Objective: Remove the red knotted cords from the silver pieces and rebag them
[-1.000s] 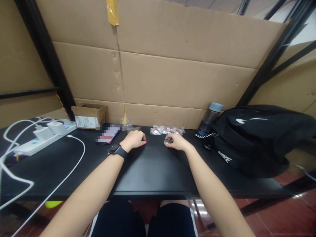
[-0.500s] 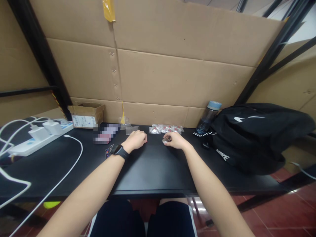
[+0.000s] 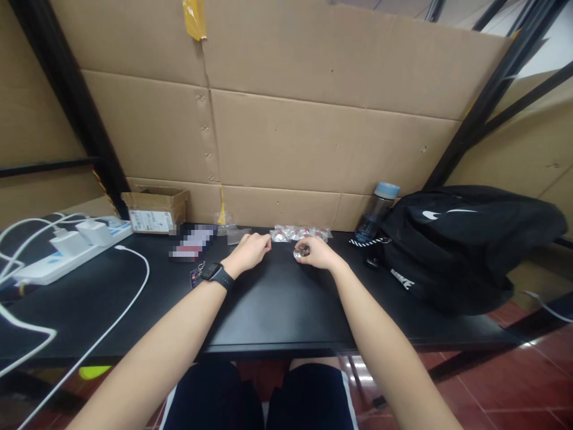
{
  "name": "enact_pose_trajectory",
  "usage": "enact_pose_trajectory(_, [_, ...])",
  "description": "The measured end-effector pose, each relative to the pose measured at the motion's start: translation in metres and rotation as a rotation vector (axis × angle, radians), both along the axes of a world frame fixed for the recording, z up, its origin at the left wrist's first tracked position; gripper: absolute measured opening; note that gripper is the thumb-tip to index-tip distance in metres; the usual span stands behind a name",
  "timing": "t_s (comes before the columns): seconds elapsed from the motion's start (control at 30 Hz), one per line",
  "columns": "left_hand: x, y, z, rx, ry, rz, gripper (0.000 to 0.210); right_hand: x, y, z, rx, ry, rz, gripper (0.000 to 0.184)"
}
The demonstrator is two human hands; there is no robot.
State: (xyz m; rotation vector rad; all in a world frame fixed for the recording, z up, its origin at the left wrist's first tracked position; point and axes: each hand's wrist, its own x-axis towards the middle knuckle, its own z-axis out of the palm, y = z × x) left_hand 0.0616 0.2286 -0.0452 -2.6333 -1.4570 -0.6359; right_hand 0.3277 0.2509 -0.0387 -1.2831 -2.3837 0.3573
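My right hand (image 3: 317, 253) is closed around a small shiny round object (image 3: 299, 254) that looks like metal, just above the black table (image 3: 277, 310). My fingers cover part of it, and its kind does not show clearly. To the left, my left hand (image 3: 252, 251) is closed with the fingers curled in. Whatever those fingers hold, if anything, is hidden. Behind both hands lies a row of small clear plastic packets (image 3: 290, 234) with silvery and red contents. A flat clear bag (image 3: 237, 236) lies behind my left hand.
A black backpack (image 3: 465, 251) and a bottle with a blue lid (image 3: 376, 210) stand at the right. On the left are a small cardboard box (image 3: 154, 212), a white power strip (image 3: 67, 254) with cables, and a keychain (image 3: 196, 275). Cardboard panels (image 3: 277, 143) wall off the back.
My left hand has shifted slightly right and up, its fingers turning further in. The right hand stays nearly in place with the shiny object. The whole view has moved a little.
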Motion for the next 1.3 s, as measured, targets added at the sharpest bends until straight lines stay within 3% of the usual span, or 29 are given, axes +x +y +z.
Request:
enact_pose_trajectory(0.53, [0.011,-0.004,0.008,0.041,-0.19,-0.039,0.007,-0.005,-0.002,0.0,-0.03,0.13,0.027,0.028])
enact_pose_trajectory(0.8, [0.015,-0.002,0.001,0.008,-0.338,-0.066,0.013,-0.012,-0.005,0.001,-0.031,0.198,0.058,0.026])
enact_pose_trajectory(1.07, [0.017,0.003,-0.006,-0.028,-0.416,-0.091,0.023,-0.014,-0.003,-0.005,-0.023,0.281,0.039,0.038])
enact_pose_trajectory(1.17, [0.018,0.001,-0.006,-0.031,-0.402,-0.066,0.024,-0.015,-0.001,-0.008,-0.071,0.373,0.051,0.042])
enact_pose_trajectory(1.3, [0.02,-0.003,-0.002,-0.01,-0.383,-0.018,0.026,-0.021,-0.002,-0.01,-0.247,0.617,0.149,0.047])
